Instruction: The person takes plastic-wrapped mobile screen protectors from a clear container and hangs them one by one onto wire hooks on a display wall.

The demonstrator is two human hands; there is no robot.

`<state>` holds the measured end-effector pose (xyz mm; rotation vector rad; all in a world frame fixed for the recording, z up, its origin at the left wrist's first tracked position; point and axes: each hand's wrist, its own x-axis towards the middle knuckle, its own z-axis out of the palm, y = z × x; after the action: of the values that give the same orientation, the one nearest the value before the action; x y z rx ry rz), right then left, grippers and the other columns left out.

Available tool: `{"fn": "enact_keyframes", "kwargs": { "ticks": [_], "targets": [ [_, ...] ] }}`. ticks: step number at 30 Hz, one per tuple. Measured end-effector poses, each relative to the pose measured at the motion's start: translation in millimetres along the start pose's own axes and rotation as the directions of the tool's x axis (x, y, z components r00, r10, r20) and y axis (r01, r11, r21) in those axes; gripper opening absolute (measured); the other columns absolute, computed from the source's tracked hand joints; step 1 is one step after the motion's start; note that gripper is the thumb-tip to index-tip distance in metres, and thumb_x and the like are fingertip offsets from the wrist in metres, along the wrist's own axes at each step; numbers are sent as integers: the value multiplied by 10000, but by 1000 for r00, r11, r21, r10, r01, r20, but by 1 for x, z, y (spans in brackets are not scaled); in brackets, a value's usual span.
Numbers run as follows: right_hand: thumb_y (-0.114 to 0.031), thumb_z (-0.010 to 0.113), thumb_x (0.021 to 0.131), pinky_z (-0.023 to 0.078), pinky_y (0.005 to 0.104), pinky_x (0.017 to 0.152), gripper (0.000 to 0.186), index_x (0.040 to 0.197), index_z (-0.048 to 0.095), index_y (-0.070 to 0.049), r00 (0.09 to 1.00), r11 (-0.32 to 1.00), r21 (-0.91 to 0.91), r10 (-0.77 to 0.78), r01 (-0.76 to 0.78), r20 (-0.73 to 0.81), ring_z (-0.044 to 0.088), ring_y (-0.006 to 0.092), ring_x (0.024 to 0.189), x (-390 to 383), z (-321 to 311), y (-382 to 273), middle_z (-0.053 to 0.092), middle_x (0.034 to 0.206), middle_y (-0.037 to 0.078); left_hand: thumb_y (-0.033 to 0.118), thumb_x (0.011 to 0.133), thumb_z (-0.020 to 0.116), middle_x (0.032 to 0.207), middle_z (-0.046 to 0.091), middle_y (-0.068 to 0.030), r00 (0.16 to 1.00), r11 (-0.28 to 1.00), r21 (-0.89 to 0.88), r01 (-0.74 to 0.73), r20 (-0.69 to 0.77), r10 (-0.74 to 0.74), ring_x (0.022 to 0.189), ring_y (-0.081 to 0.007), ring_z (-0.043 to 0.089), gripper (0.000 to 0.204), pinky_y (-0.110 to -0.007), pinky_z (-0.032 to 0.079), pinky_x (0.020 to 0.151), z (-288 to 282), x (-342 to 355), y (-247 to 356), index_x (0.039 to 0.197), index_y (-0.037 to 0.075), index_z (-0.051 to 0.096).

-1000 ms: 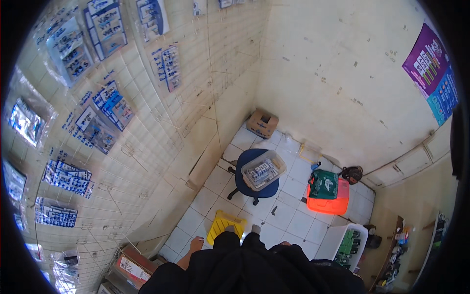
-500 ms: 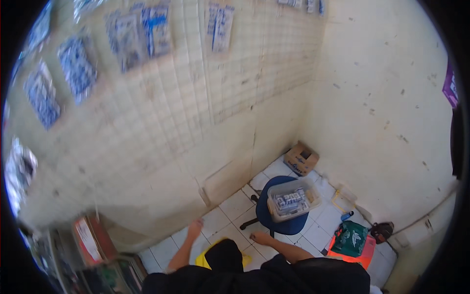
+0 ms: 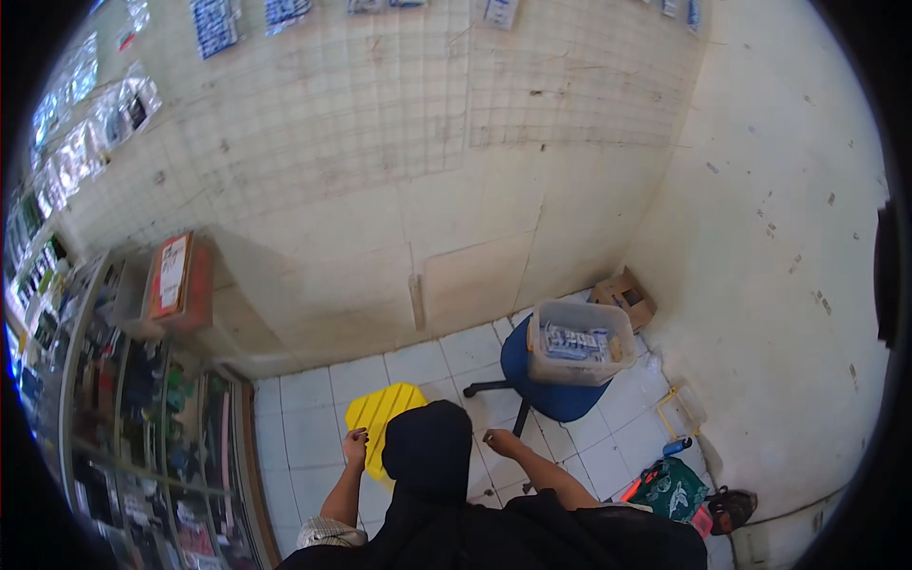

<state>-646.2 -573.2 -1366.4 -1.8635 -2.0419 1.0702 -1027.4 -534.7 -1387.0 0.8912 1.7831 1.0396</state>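
My left hand (image 3: pixel 356 442) is beside the left edge of a yellow ridged plastic stool (image 3: pixel 380 408); I cannot tell whether it touches it. Its fingers are curled, with nothing seen in them. Over the white floor tiles, my right hand (image 3: pixel 502 442) has loosely closed fingers and also shows nothing held. Beyond it stands a blue swivel chair (image 3: pixel 567 403). On its seat rests a translucent plastic tub (image 3: pixel 581 369) holding several blue-and-white packets (image 3: pixel 574 343). Black cloth (image 3: pixel 427 446) between my arms covers part of the stool.
At left stands a glass display cabinet (image 3: pixel 142 380) with a red-orange box (image 3: pixel 176 275) on top. A cardboard box (image 3: pixel 625 296) sits in the far corner. A green bag (image 3: pixel 673 489) and a blue can (image 3: pixel 676 446) lie at right. Packets (image 3: pixel 215 27) hang on the wall grid.
My view has swung left and down, bringing more of the cabinet and the stool into sight. Both hands remain low in front of me, and the left now shows beside the stool.
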Motion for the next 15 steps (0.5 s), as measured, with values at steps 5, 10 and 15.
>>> {"fn": "enact_keyframes", "kwargs": {
  "ticks": [5,10,15],
  "targets": [
    [-170,525,786,460,390,773,208,938,610,-57,984,982,-180,83,-54,156,588,327,858,-52,30,26,619,895,174,91,767,526,773,623,-52,965,985,70,160,-219,-142,681,-121,590,242,-232,445,530,-35,-46,-62,994,78,611],
    [-204,473,793,453,431,774,211,880,617,-77,958,988,-150,28,16,287,570,346,870,-49,55,69,614,901,168,123,774,548,780,618,-32,968,989,-7,146,-204,-144,668,-103,564,221,-227,438,541,-34,-98,-106,981,87,618],
    [-209,515,794,445,419,676,214,772,582,-7,996,996,24,-89,89,8,554,361,750,5,70,42,583,740,202,195,794,565,855,603,-25,923,934,-64,352,-143,-358,781,-100,544,252,-249,448,613,-45,-130,-118,1028,107,598]
  ]
}}
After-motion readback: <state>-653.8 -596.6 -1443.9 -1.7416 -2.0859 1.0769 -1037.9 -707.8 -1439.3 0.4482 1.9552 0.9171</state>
